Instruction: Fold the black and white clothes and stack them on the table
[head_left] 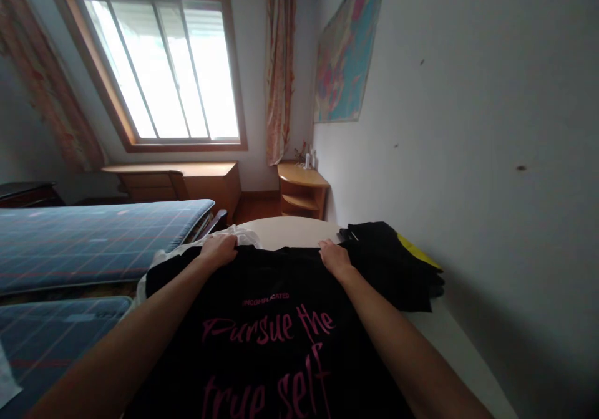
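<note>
A black T-shirt (pixel 276 277) with pink lettering lies spread out in front of me, its neckline toward the far side. My left hand (pixel 219 249) is closed on the cloth at the shirt's left shoulder. At the opposite shoulder, my right hand (pixel 334 256) grips the fabric with its fingers bent. Beside my right hand is a pile of folded dark clothes (pixel 395 266) with a yellow strip along one edge. Crumpled white plastic (pixel 247 236) shows just beyond my left hand and partly under the shirt.
The shirt and pile rest on a white rounded table (pixel 292 224) against the right wall. Blue plaid mattresses (pixel 103 235) are at the left. Farther off stand a wooden desk (pixel 210 171) under the window and a corner shelf unit (pixel 302 176).
</note>
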A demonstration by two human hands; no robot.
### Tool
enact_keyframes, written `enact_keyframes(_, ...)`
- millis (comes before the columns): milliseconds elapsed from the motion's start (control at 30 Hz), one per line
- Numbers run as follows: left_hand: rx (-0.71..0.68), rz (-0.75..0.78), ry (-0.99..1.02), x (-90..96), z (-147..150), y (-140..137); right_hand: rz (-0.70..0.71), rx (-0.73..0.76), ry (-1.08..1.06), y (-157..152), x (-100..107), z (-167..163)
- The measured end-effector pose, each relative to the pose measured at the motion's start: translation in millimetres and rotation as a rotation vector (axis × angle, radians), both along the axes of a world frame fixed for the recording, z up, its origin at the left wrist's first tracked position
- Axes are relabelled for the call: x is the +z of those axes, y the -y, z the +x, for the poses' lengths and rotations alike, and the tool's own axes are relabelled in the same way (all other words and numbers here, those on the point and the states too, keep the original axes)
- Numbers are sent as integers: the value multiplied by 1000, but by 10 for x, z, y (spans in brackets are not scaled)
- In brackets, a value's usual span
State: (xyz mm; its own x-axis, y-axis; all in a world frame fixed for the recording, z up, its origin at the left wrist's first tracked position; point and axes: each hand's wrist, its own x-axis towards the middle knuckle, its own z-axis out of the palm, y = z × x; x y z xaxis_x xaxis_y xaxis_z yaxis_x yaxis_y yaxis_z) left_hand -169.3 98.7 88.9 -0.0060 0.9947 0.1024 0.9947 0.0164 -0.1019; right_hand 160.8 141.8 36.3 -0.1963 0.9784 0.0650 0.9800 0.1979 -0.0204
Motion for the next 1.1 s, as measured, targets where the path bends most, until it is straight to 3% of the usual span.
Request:
enact_keyframes(233, 137, 183, 38, 250, -104, -135, 93, -143, -61, -269, 221, -47)
enact_keyframes(333, 166, 250, 38, 252, -50, -199, 132, -199, -89, -399, 350, -56)
enact_keyframes(467, 158, 245, 45, 117, 78, -247, 85, -200, -100, -461, 306, -83)
enact_keyframes(733, -38, 147, 76, -157, 518, -57, -77, 5, -74, -194, -146, -100)
enact_keyframes(900, -145, -12, 117, -511, 866, 200, -72, 50, -80, 77, -173, -112)
enact_keyframes(1000, -190, -57, 127, -674, 912, 321, -104, 109, -85, 293, -160, -165)
enact_keyframes(1100, -227, -47, 133, -724, 874, 386, -166, 106, -113, 481, -186, -227)
